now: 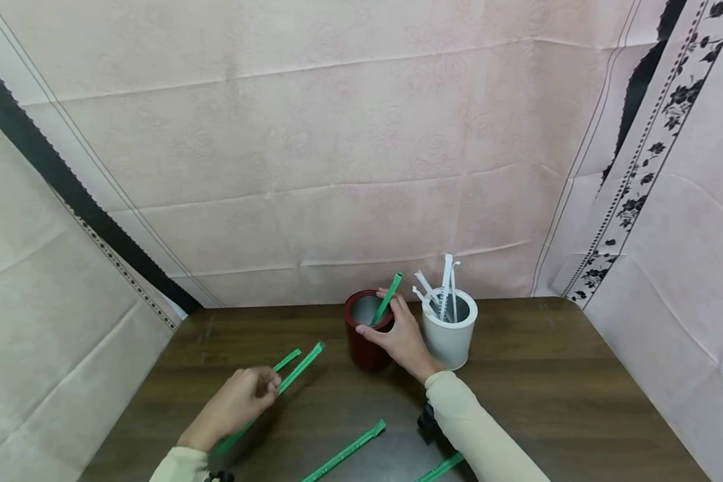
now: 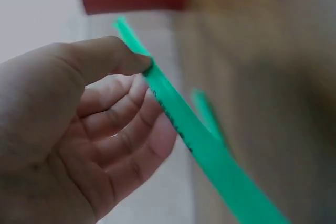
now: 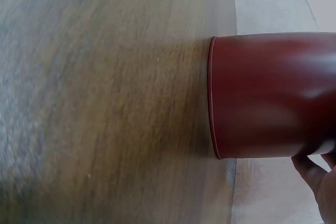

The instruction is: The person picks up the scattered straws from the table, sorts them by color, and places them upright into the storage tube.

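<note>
My left hand (image 1: 237, 402) pinches a long green paper-wrapped straw (image 1: 305, 365) between thumb and fingers. In the left wrist view the thumb presses on this straw (image 2: 176, 111), which has small dark print, while the other fingers curl loosely behind it. Farther right, my right hand (image 1: 405, 338) grips a dark red cup (image 1: 361, 348) near its rim, thumb at the front. The cup stands upright on the table, and one green straw (image 1: 390, 293) leans inside it. In the right wrist view, fingers (image 3: 310, 174) touch the side of the red cup (image 3: 268, 95).
A white cup (image 1: 448, 345) with several white wrapped straws (image 1: 446, 278) stands just right of the red one. Another green straw (image 1: 288, 359) lies beside the held one. Two more green straws, one central (image 1: 349, 450) and one by the right sleeve (image 1: 440, 467), lie on the brown wooden table (image 1: 548, 388).
</note>
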### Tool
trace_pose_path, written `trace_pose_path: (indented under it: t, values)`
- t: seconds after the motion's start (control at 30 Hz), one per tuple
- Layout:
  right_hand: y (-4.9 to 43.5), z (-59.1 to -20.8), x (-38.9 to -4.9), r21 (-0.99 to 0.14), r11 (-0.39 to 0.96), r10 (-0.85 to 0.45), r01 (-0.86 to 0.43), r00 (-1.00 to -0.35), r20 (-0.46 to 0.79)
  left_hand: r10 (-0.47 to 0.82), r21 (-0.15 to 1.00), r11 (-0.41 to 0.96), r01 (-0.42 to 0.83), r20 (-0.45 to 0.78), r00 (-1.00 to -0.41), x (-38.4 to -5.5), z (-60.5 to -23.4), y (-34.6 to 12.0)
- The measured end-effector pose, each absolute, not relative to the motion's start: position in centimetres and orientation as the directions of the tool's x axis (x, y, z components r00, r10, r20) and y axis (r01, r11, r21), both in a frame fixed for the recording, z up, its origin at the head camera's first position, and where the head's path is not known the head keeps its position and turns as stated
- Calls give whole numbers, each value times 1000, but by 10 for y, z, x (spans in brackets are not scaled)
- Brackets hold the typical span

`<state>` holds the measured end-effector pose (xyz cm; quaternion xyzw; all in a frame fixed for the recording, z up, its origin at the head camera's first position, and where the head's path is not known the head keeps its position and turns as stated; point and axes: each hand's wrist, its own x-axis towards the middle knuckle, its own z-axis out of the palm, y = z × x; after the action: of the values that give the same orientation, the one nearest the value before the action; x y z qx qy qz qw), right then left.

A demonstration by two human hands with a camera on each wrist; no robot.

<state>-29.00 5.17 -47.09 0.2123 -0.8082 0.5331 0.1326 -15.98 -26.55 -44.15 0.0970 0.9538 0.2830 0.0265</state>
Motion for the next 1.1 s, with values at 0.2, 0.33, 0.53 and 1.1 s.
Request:
trace_pose_path:
  t: [0.2,0.33,0.53,1.1]
  values:
    - [50,-470,-290,-806,343,-200,-482,-876,439,136,620,717,319,324,-936,-181,-391,-224]
    - [51,-469,-289,-801,341,-206,-493,-870,448,136,581,646,495,551,-824,-198,-353,-199]
    - [50,-470,-289,-804,343,-201,-486,-874,443,85,535,489,689,757,-648,-226,-315,-167]
    - [51,-471,-289,-800,341,-205,-494,-869,449,213,568,606,558,560,-801,-260,-399,-147]
